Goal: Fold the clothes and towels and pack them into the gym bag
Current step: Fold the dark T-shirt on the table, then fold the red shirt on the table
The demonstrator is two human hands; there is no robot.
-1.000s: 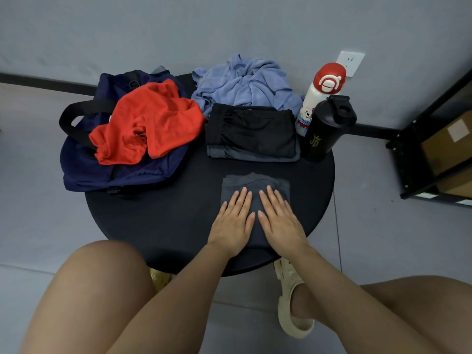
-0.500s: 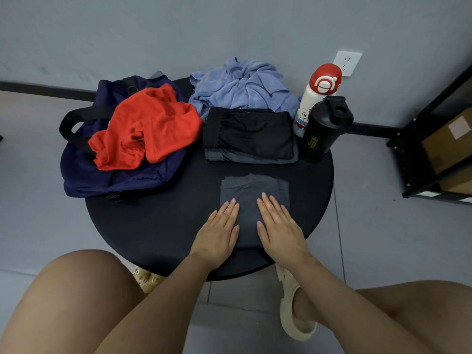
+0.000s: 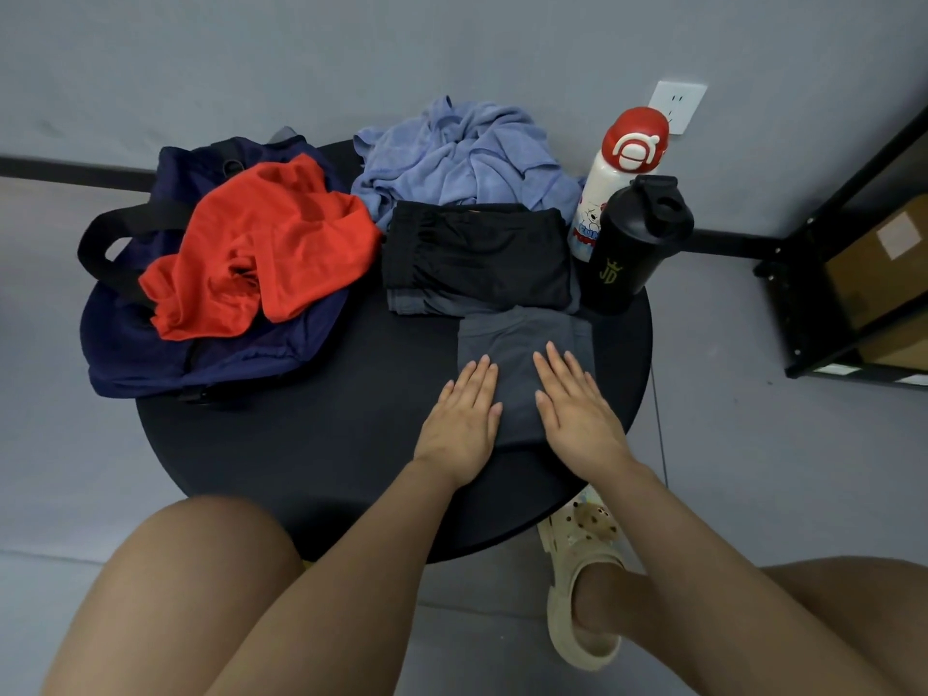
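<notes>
Both my palms lie flat on a folded dark grey garment (image 3: 517, 354) on the round black table (image 3: 301, 444).

My left hand (image 3: 459, 429) rests with straight fingers over the garment's left edge, partly on the tabletop; my right hand (image 3: 577, 414) lies flat on its right side, fingers spread, gripping nothing. The garment's far edge touches a folded pair of black shorts (image 3: 477, 253) behind it. A crumpled blue towel (image 3: 462, 153) sits beyond the shorts. To the left, the navy gym bag (image 3: 150, 344) hangs over the table edge with a red shirt (image 3: 261, 243) heaped on it. A black shaker bottle (image 3: 632, 243) and a white bottle with a red cap (image 3: 622, 173) stand together at the right.
</notes>
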